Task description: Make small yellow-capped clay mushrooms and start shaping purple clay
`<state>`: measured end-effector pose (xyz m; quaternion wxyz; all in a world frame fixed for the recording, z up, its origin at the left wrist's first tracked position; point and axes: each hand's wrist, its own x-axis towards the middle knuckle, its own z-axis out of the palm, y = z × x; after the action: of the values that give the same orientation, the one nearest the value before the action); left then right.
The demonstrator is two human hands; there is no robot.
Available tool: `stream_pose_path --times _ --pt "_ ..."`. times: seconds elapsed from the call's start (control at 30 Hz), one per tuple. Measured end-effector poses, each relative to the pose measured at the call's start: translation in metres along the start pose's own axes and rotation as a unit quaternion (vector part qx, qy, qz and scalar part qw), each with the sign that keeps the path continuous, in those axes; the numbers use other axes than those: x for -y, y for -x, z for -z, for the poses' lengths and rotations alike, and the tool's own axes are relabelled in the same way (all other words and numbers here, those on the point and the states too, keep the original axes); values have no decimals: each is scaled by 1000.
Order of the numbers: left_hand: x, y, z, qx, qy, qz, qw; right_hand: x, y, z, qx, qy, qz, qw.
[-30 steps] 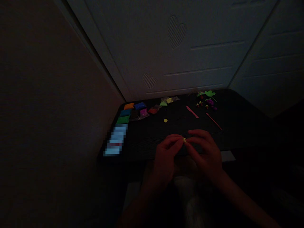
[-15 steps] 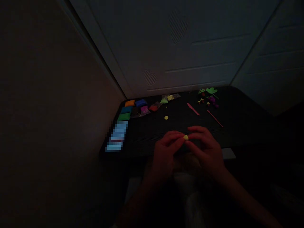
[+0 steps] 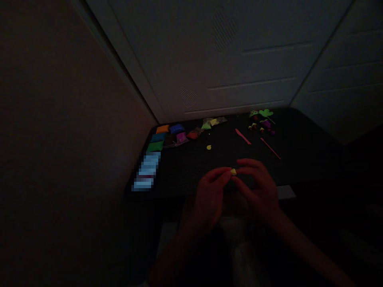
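Note:
A small lump of yellow modelling clay (image 3: 233,172) is held over the near part of the dark table. My left hand (image 3: 211,195) pinches it between thumb and forefinger. From the other side, my right hand (image 3: 260,189) holds it with thumb and fingertips, its forefinger raised off it. Beyond my hands lie a flat yellow clay piece (image 3: 208,147) with a notch and a tiny yellow bit (image 3: 209,134). A pink plastic clay knife (image 3: 243,136) and a thin pink modelling stick (image 3: 270,148) lie farther right.
Coloured clay packets (image 3: 162,129) line the table's back left, with an open yellow packet (image 3: 214,121) near the wall. A bright, blurred-out screen (image 3: 146,171) lies at the left edge. Back right are a green clover shape (image 3: 266,114), purple clay balls (image 3: 266,124) and small mushroom-like pieces (image 3: 254,126).
The yellow lump has turned slightly between my fingertips, and my left hand has tilted a little. Things on the table stay where they were.

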<state>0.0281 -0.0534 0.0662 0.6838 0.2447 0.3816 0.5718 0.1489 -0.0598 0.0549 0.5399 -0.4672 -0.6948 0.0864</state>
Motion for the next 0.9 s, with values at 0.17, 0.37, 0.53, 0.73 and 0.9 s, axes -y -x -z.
stream_pose_path --times 0.17,0.37,0.53,0.73,0.9 --pt "2 -1 -1 -3 1 5 1000 -2 0 0 -12 22 28 999" --pt "2 -2 -1 -1 16 16 1000 -2 -1 1 2 18 23 1000" --pt "3 -2 1 5 33 22 999 -8 0 1 4 35 51 998" --pt "7 -4 5 23 17 12 1000 -7 -1 2 4 32 45 998" --pt "6 -3 5 4 -70 -36 997 -2 -3 2 12 2 -11 1000"
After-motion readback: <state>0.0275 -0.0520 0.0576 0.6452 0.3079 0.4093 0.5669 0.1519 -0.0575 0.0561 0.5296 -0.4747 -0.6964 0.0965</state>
